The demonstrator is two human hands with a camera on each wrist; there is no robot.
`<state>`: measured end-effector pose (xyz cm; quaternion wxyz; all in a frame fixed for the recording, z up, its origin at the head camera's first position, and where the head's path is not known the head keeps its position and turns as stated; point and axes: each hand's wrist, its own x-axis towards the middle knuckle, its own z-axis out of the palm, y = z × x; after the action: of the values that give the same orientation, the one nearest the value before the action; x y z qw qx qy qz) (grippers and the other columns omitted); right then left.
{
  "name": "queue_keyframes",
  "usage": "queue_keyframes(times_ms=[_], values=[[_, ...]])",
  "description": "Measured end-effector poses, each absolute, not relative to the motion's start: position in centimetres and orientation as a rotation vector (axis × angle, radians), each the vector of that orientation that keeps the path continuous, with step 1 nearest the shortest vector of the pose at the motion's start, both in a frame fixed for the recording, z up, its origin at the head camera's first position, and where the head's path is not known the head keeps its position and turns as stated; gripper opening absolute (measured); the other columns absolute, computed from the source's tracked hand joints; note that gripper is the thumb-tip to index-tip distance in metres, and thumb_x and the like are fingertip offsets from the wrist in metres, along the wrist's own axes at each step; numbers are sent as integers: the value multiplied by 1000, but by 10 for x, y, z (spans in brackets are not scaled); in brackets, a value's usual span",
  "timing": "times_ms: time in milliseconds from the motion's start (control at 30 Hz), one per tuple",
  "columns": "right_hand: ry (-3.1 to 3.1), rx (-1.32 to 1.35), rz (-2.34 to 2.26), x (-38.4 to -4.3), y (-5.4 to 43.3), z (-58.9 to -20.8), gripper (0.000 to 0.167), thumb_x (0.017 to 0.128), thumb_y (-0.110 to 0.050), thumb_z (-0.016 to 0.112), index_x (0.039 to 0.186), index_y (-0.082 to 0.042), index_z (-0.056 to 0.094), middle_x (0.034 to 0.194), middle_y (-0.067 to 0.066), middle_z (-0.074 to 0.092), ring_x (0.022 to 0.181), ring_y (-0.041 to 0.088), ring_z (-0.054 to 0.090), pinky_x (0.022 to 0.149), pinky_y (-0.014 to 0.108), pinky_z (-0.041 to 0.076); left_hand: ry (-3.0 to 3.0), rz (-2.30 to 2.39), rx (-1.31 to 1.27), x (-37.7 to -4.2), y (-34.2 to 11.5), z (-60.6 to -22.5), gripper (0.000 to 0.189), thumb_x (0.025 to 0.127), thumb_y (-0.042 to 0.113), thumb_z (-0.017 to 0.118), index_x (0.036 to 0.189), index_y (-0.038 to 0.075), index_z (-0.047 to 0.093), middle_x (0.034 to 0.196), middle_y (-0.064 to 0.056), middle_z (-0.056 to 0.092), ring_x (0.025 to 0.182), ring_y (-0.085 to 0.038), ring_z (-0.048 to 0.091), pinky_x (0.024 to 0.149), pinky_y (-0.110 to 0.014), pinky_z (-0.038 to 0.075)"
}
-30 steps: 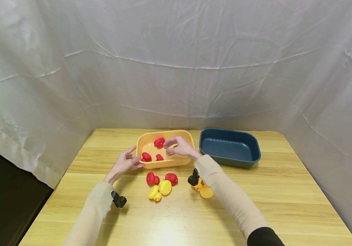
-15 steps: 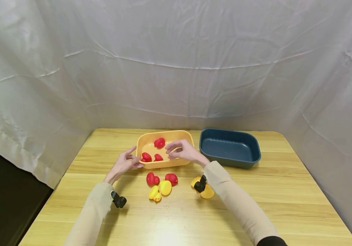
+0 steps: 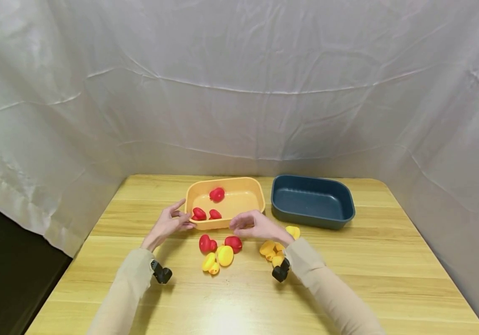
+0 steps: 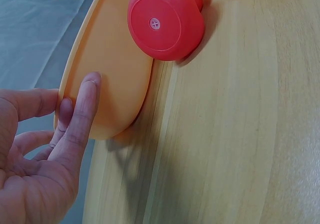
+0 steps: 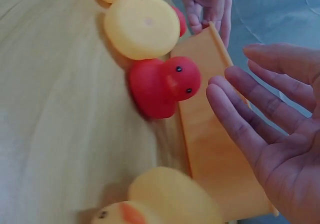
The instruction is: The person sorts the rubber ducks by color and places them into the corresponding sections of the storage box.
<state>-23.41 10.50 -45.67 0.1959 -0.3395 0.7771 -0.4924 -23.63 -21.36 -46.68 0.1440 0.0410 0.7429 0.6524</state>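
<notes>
My left hand [image 3: 170, 224] holds the near left corner of an orange plastic bin [image 3: 243, 200], its fingers on either side of the wall [image 4: 115, 99]. Three red rubber ducks lie in the bin, one [image 3: 217, 194] toward the back. My right hand [image 3: 258, 224] hovers at the bin's near right edge with nothing in it, fingers extended and apart [image 5: 270, 109]. Just below its fingertips, a red rubber duck [image 3: 233, 244] sits on the table. Another red duck [image 3: 207, 243] lies to its left, with two yellow ducks [image 3: 225, 255] close in front.
A dark blue bin [image 3: 312, 200] stands to the right of the orange one, with nothing inside. Several yellow ducks [image 3: 267, 247] are on the wooden table [image 3: 381, 260] by the right wrist. A grey-white cloth [image 3: 264, 116] hangs behind the table.
My right hand has moved out of the orange bin, toward me, to its front edge. The red duck at the bin's near wall has shifted slightly left. My left hand has stayed put.
</notes>
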Motion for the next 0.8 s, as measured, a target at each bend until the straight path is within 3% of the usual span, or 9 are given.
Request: queue_keyframes(times_ms=[500,800], values=[[2145,-913,-1332,-230,109,-472,38,93,-10,72,127,4,64,123,20,69,106,21,67,96,28,59,2157,1868,110,-236,-213,-466,71,103,2,51,161,0,10,97,-8,60,85,-16,76,90,-35,62],[2145,-950,-1309,-232,108,-479,37,90,-6,74,124,3,66,116,19,70,96,17,65,91,29,60,2148,1868,107,-236,-213,-465,71,103,2,51,161,0,10,98,-9,61,85,-17,76,91,-36,62]])
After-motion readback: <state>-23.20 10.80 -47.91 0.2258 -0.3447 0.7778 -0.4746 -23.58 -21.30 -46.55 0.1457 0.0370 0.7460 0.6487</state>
